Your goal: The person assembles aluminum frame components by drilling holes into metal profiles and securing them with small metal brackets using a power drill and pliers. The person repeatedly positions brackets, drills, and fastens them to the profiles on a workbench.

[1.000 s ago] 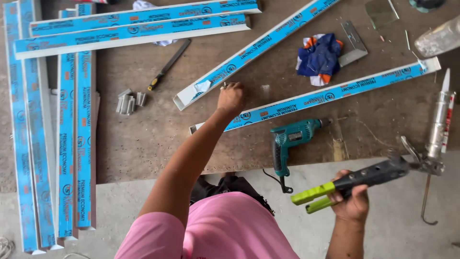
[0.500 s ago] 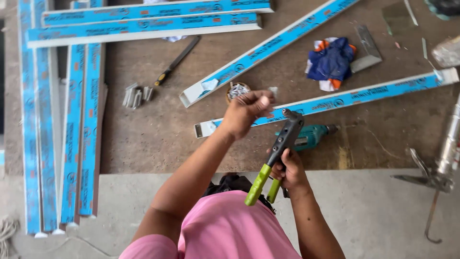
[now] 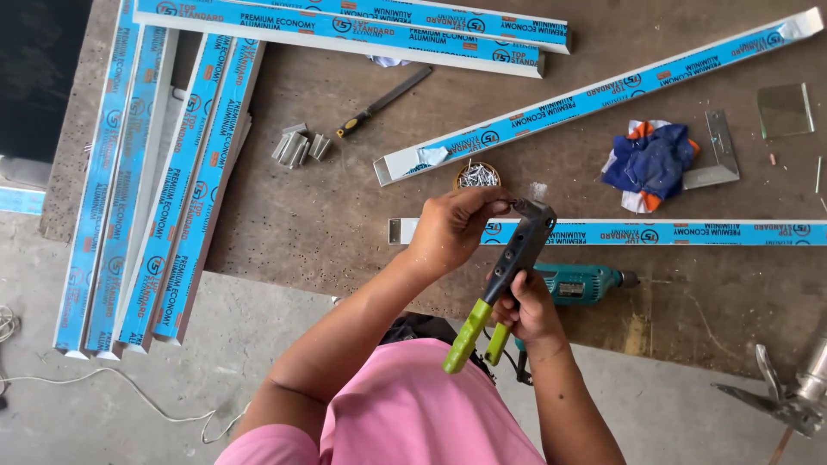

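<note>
Hands meet at a hand riveter [image 3: 504, 280] held above the near edge of the table [image 3: 345, 215]. Right hand [image 3: 527, 312] is closed around the riveter's dark body just above its two green handles, which point down toward the person's pink shirt [image 3: 413, 413]. Left hand [image 3: 454, 226] is closed in a pinch at the riveter's metal head, fingertips touching the nose; whatever small part they hold cannot be made out.

Landmark: the riveter head.
- Just beyond it, a small round container of rivets [image 3: 476, 176].
- Directly behind it and running right, an aluminium channel in blue protective film [image 3: 655, 232], lying flat on the table.
- Just right of the handles, a teal electric drill [image 3: 581, 282] on its side.
- Farther beyond, a second blue-filmed channel [image 3: 603, 95] laid on a diagonal.
- Beyond and right, a crumpled blue-and-orange cloth [image 3: 648, 161] touching a metal square [image 3: 719, 155].
- Beyond and left, a file with a black and yellow handle [image 3: 383, 101] and a cluster of small grey metal brackets [image 3: 300, 145].
- Far left, a stack of blue-filmed channels [image 3: 155, 181] overhanging the table's near edge above the concrete floor [image 3: 129, 405].
</note>
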